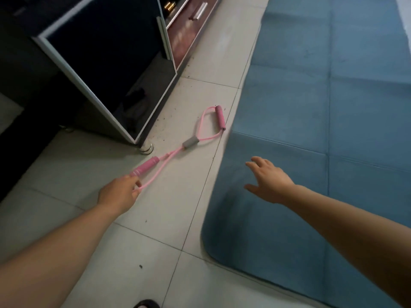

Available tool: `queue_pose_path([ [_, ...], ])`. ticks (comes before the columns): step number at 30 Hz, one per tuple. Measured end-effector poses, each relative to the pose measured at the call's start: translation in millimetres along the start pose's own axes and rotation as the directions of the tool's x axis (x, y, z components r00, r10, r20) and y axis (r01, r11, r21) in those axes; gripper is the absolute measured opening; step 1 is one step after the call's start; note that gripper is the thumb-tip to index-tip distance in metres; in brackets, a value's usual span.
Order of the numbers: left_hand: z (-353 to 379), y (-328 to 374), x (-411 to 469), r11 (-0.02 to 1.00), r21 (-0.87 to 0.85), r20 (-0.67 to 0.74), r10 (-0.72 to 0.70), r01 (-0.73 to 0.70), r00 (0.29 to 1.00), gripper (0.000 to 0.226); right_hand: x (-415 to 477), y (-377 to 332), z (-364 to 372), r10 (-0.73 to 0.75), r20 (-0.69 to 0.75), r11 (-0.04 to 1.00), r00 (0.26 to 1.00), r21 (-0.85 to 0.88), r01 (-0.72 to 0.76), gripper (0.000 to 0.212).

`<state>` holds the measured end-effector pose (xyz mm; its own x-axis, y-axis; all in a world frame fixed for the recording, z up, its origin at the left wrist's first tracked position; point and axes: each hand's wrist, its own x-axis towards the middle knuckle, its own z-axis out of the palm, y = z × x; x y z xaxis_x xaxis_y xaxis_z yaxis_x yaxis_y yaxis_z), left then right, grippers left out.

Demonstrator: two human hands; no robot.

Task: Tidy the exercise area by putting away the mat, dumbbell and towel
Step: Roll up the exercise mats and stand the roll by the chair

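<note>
A blue exercise mat (322, 121) lies flat on the tiled floor and fills the right side of the view. A pink figure-eight resistance band (189, 143) with two pink foam handles and a grey middle sleeve lies on the tiles left of the mat. My left hand (117, 193) pinches the near loop of the band beside its near handle. My right hand (269, 180) hovers over the mat's near left part, fingers spread, holding nothing. No dumbbell or towel shows.
A dark cabinet (106, 63) with a pale frame stands at the upper left on a metal foot (146, 148), with a reddish drawer front (189, 34) beyond it. The toe of a dark shoe (146, 304) shows at the bottom edge. Specks of dirt dot the tiles.
</note>
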<state>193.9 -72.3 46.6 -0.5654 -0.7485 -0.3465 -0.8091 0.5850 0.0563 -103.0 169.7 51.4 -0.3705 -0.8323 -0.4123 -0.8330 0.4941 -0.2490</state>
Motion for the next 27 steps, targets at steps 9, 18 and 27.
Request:
queue_pose_path([
  [9, 0, 26, -27, 0.986, 0.033, 0.100, 0.157, -0.161, 0.982, 0.026, -27, -11, 36, 0.074, -0.032, 0.981, 0.997, 0.184, -0.067, 0.071],
  [18, 24, 185, -20, 0.814, -0.044, 0.144, 0.579, -0.579, 0.803, 0.032, -105, 24, 72, 0.255, -0.029, 0.944, 0.966, 0.223, -0.242, 0.073],
  [27, 64, 216, -57, 0.585, 0.069, 0.334, 0.750, -0.808, 0.571, 0.055, -165, 31, 114, 0.212, 0.032, 0.963, 0.977, 0.164, -0.214, 0.084],
])
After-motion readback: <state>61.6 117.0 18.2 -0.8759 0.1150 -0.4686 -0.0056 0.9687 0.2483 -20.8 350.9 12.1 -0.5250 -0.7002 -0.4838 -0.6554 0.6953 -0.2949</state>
